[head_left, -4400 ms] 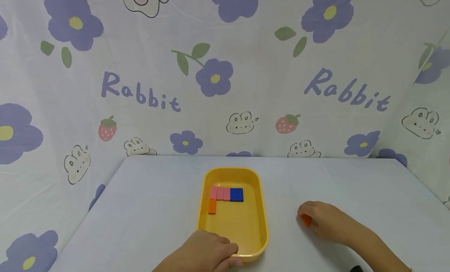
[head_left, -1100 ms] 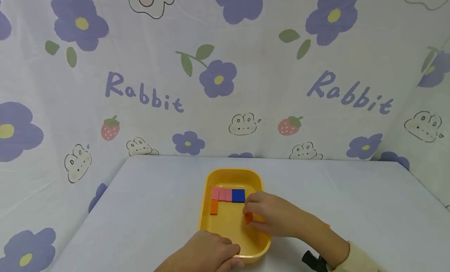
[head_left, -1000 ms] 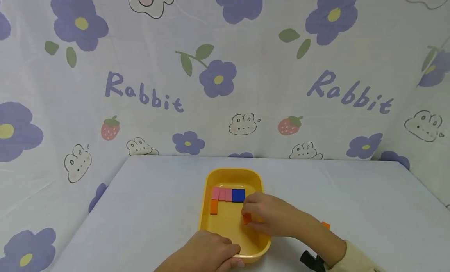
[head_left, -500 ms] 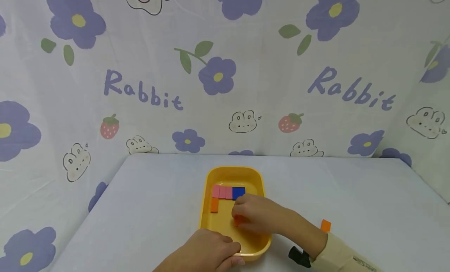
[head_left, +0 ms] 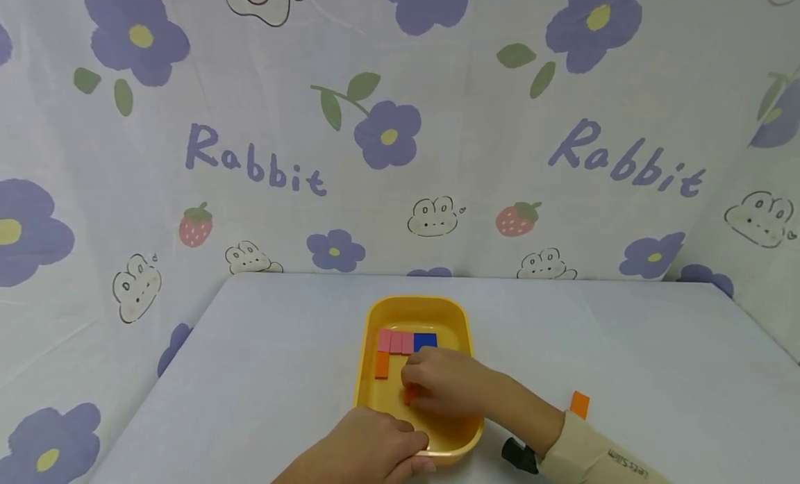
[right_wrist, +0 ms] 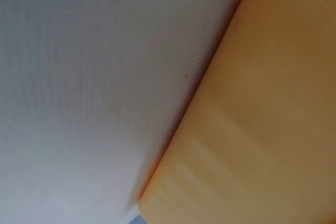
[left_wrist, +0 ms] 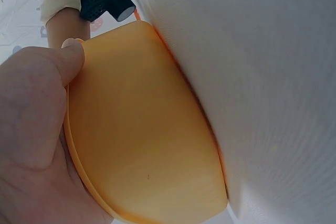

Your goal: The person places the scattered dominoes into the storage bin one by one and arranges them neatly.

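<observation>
A yellow tray point(head_left: 369, 331) stands on the white table. My left hand point(head_left: 369, 442) grips its near rim, the thumb outside the wall, as the left wrist view point(left_wrist: 37, 114) also shows. Inside, at the far end, pink tiles point(head_left: 396, 342) and a blue square tile point(head_left: 426, 341) lie in a row, with one orange tile point(head_left: 382, 365) below the leftmost pink one. My right hand point(head_left: 446, 380) reaches over the right wall and pinches another orange tile point(head_left: 410, 394) low inside the tray. Its fingertips are partly hidden. The right wrist view shows only the tray's outer wall point(right_wrist: 262, 114) and the tabletop.
Another orange tile point(head_left: 580, 404) lies on the table to the right, beside the right sleeve point(head_left: 587, 449). A black wrist camera point(head_left: 520, 456) hangs under the right forearm, close to the tray's right side. A patterned cloth point(head_left: 475, 157) rises behind the table.
The right hand picked up an orange tile right of the tray, carried it over the wall and has kept moving left inside. The left hand has stayed on the rim.
</observation>
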`<state>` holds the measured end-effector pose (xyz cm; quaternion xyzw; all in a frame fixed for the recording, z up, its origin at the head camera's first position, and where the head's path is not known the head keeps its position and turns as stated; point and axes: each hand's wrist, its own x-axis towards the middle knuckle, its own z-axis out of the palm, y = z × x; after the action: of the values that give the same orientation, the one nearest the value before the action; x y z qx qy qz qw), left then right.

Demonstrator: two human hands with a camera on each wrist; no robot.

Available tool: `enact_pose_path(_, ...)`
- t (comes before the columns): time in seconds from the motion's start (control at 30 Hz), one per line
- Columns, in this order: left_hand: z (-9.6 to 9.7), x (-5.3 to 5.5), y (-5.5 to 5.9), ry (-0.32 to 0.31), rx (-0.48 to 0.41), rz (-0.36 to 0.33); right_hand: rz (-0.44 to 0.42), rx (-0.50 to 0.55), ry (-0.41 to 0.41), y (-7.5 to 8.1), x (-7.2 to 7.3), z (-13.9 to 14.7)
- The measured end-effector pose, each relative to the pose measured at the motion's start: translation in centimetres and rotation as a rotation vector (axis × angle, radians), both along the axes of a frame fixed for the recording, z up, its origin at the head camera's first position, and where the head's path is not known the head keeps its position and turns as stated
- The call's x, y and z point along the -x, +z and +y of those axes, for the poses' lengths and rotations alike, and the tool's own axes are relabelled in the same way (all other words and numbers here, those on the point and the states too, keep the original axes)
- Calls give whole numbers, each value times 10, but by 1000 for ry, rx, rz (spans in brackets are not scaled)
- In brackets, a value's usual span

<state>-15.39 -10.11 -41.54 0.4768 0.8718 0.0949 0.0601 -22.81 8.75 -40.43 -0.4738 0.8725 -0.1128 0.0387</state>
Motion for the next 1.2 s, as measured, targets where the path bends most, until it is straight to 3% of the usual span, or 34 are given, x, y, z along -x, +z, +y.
enact_pose_path(0.43,-1,0,-2,-18,-20,36,26,-18,8,-8,3,-5)
enact_pose_path(0.73,0,0,-1,2,-3,-19,29,-20,22,3,-5,2)
enact_pose_path(0.97,-2,0,1,7,-16,12,104,18,170,9,-22,11)
enact_pose_path(1.2,-2,-3,-3,-34,-69,121,43,21,194,4,-28,13)
